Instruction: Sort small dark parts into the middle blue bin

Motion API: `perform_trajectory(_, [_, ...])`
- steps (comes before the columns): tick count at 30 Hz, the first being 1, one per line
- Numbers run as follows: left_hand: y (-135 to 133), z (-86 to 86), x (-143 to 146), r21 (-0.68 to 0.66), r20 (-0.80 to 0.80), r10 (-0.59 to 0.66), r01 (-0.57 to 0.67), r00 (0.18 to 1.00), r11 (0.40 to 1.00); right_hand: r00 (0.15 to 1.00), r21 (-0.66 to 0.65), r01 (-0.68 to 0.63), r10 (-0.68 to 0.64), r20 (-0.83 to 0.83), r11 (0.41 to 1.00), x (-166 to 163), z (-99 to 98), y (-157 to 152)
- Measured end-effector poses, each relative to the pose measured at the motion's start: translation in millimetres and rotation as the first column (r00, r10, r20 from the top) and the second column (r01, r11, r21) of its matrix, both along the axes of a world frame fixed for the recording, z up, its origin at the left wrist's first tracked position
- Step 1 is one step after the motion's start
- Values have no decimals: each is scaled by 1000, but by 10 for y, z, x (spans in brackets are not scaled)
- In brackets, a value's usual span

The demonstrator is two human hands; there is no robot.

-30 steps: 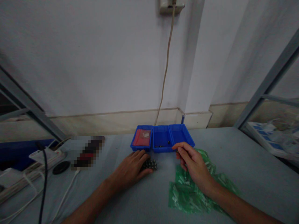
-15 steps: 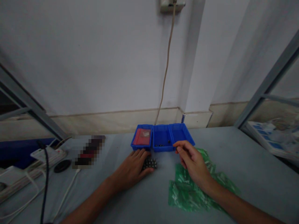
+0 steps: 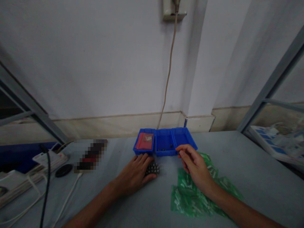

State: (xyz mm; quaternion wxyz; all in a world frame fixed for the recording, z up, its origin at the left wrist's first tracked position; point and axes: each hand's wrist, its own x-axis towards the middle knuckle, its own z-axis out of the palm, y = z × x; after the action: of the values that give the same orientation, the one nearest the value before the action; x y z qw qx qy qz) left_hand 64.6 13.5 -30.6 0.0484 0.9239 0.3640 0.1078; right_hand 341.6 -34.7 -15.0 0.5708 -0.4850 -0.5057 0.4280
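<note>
My left hand (image 3: 135, 172) lies flat on the table with fingers spread over a pile of small dark metal pieces (image 3: 153, 168). My right hand (image 3: 193, 164) hovers near the front edge of the blue bins, thumb and forefinger pinched together; what they hold is too small to make out. Three blue bins stand side by side at the back: the left bin (image 3: 144, 148) holds a red bag, the middle bin (image 3: 164, 151) a few dark pieces, the right bin (image 3: 187, 139) looks bare. Green plastic bags (image 3: 190, 199) lie under my right wrist.
At the left a white power strip (image 3: 47, 157), cables (image 3: 45, 190) and a black round object (image 3: 63, 170) lie on the grey table. A cord (image 3: 168, 72) runs down the wall from an outlet. Metal frame bars stand at both sides, with packets (image 3: 273, 141) at the right.
Almost nothing has moved: the view shifted slightly, and my right hand stays pinched by the bins while my left rests on the pile.
</note>
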Motion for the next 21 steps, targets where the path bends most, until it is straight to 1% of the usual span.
perform_trajectory(4, [0,15,7,-18,-13,4,-5,1000,1000,999,31,0,-1,35,1000,16,20,9])
perform_trajectory(10, [5,40,13,-44,-22,7,-8,1000,999,987,142,16,-38,156,990,36,60,-2])
perform_trajectory(12, [7,35,10,-48,-20,7,-8,1000,999,984,160,11,-39,176,987,34,67,-11])
perform_trajectory(15, [8,24,8,-38,-2,5,-5,1000,999,989,118,-20,3,147,993,27,57,-16])
perform_trajectory(19, [2,17,14,-22,5,9,-9,1000,1000,993,-4,-119,119,-4,993,20,40,-3])
perform_trajectory(21, [-2,18,18,-14,6,8,-8,1000,1000,985,-39,-158,155,-72,987,20,41,5])
